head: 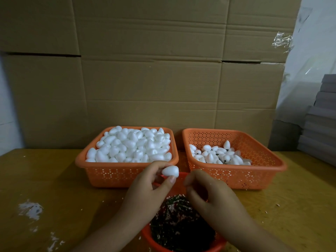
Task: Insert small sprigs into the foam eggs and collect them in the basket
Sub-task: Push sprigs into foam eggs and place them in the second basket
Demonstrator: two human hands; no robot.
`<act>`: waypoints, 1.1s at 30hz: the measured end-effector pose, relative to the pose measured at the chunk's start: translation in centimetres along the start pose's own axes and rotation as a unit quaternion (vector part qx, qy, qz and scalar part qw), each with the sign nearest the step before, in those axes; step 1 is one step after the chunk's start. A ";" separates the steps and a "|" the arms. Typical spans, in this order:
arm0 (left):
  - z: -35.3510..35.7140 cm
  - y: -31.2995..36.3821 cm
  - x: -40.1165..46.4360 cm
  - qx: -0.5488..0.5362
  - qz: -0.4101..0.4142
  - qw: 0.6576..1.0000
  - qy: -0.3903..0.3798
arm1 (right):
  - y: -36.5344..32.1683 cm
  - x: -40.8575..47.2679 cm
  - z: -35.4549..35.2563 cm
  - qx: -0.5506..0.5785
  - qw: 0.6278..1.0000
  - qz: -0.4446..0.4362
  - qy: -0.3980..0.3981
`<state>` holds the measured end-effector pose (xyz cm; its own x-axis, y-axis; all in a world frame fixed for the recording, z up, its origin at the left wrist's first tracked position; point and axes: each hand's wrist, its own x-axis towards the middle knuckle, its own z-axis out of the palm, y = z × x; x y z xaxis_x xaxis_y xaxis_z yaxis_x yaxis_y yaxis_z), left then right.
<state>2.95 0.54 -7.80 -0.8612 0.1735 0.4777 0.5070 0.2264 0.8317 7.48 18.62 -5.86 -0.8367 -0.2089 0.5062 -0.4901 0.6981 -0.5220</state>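
My left hand [149, 186] pinches a white foam egg [170, 170] between thumb and fingers, just above the near rim of a small orange bowl [181, 247]. The bowl holds a heap of dark green sprigs [180, 224] flecked with white foam crumbs. My right hand [209, 195] hovers over the bowl with its fingertips pinched together close to the egg; whether a sprig is between them is hidden. An orange basket [116, 176] at the back left is piled full of plain foam eggs [131, 144]. The orange basket [258, 171] at the back right holds several eggs with sprigs [218, 154].
Everything stands on a yellowish wooden table [54, 188] with white foam crumbs [31, 210] scattered at the left. Large cardboard boxes [145, 70] form a wall right behind the baskets. A stack of grey boards [320, 128] stands at the far right.
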 end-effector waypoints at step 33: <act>0.2 0.2 -0.2 0.033 0.011 0.998 -0.048 | 0.7 0.7 0.1 0.008 0.999 0.038 -0.026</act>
<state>3.21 0.79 -7.78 -0.8438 0.2702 0.4637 0.5299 0.2832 0.7994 6.54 18.93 -5.95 -0.8828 -0.1908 0.4292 -0.4281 0.7029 -0.5681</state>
